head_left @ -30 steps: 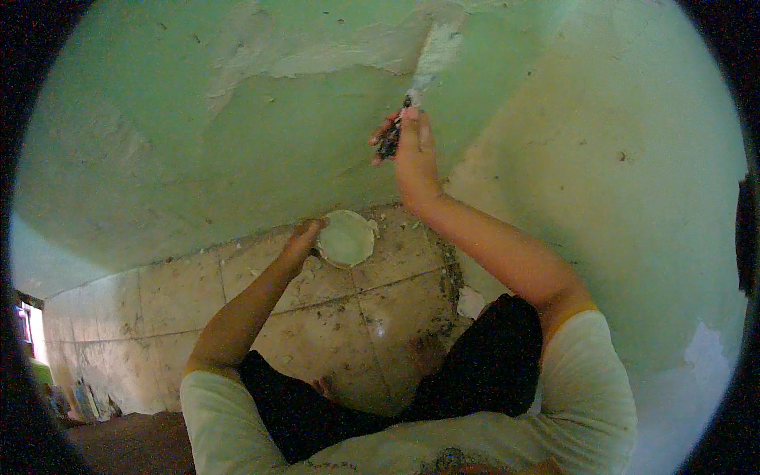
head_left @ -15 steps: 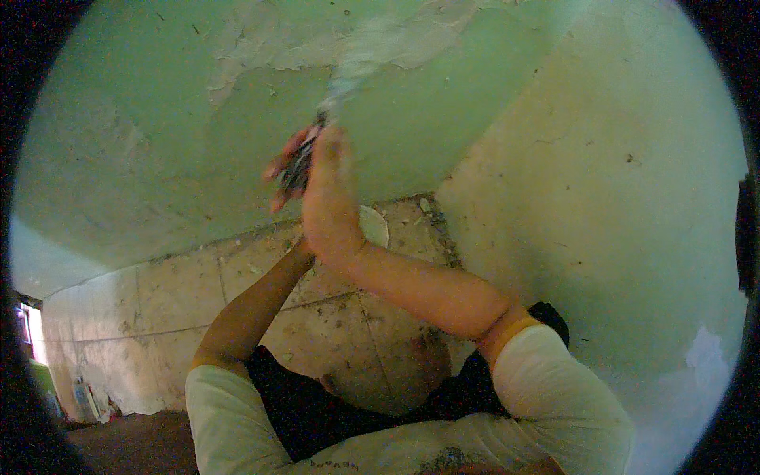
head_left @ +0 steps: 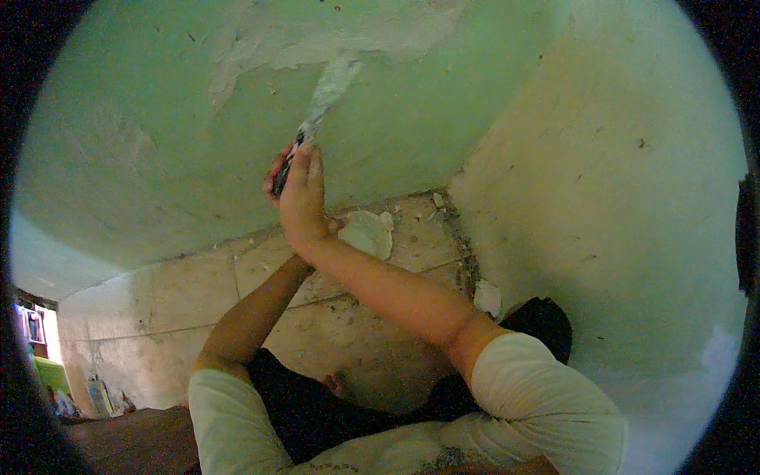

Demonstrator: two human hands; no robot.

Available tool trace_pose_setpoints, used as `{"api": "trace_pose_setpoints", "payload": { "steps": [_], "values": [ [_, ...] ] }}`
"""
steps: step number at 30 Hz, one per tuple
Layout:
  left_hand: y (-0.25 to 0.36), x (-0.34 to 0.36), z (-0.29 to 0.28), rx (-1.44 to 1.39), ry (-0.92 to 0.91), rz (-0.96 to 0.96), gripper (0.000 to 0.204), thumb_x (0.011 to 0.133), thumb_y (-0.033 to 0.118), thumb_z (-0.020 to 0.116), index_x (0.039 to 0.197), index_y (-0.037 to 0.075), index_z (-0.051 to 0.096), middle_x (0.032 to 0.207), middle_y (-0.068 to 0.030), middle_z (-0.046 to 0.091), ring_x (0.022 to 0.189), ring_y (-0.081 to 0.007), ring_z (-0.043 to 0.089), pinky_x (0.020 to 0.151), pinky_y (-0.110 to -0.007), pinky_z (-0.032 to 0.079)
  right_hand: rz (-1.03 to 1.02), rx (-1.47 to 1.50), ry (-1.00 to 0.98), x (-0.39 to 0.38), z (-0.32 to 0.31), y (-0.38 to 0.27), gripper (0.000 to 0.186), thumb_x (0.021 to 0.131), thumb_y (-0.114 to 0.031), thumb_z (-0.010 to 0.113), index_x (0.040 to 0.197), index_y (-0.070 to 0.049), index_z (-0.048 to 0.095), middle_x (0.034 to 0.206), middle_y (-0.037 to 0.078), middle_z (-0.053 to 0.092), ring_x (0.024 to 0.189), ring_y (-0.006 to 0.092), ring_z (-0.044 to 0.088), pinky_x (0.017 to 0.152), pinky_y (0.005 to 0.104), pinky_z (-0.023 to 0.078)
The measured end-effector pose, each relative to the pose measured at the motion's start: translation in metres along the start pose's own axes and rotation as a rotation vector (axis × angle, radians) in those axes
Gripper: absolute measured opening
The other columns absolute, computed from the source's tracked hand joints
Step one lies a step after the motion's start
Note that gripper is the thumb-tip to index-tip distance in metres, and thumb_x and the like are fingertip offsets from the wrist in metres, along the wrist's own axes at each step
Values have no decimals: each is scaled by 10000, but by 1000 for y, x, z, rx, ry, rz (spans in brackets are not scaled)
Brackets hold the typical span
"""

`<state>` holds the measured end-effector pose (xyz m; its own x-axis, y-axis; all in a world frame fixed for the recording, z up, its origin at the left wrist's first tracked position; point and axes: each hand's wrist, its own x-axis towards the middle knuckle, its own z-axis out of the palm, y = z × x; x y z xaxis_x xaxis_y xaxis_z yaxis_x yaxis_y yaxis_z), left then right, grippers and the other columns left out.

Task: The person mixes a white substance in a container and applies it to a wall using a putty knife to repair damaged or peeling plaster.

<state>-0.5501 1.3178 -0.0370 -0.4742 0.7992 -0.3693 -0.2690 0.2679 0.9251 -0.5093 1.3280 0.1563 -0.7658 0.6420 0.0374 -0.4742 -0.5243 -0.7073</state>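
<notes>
My right hand (head_left: 298, 186) is closed around the dark handle of a putty knife (head_left: 328, 89). The pale blade reaches up against the green wall (head_left: 412, 119), just below a patch of whitish filler (head_left: 348, 36). Under my right wrist, my left hand (head_left: 339, 225) is mostly hidden. Its visible thumb rests on the rim of a pale round plate (head_left: 366, 234), gripping it. A whitish lump sticks out at the plate's far edge.
Two walls meet in a corner at right; the right-hand wall (head_left: 602, 174) is yellowish and stained. Below lies a dirty tiled floor (head_left: 166, 340) with crumbs along the wall. A white scrap (head_left: 488, 298) lies near my dark-clad knee (head_left: 542, 324). Assorted items (head_left: 99, 396) stand far left.
My right hand has moved slightly down and left, drawing the putty knife a little lower on the wall. More of the plate now shows beside my right wrist.
</notes>
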Motion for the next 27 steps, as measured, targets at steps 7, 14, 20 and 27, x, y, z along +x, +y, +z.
{"api": "trace_pose_setpoints", "payload": {
  "steps": [7,14,20,27],
  "values": [
    [-11,-8,3,15,8,-6,620,913,502,571,1354,76,482,1320,-102,526,1153,-265,509,918,-405,460,-96,181,40,-2,-3,-36,320,1037,-472,368,999,-160,431,781,2,512,597,141,523,462,269,392],
    [-15,1,8,28,-3,19,594,912,487,582,1333,78,496,1295,-96,532,1130,-258,512,906,-401,461,47,50,4,6,-7,-14,289,1038,-453,376,993,-172,427,755,-9,506,601,131,534,457,254,388],
    [-12,4,0,48,-20,42,571,911,474,592,1315,79,508,1273,-90,537,1109,-252,514,897,-399,462,-25,68,-41,-21,-2,-2,299,1034,-467,387,995,-173,423,771,-12,509,610,129,533,455,252,387],
    [-26,-2,16,102,-38,54,545,910,459,604,1294,81,522,1248,-84,543,1086,-245,517,885,-396,464,-83,94,-63,-2,-19,-18,279,1045,-431,379,993,-161,427,777,-1,520,607,138,536,447,250,385]
  ]
}}
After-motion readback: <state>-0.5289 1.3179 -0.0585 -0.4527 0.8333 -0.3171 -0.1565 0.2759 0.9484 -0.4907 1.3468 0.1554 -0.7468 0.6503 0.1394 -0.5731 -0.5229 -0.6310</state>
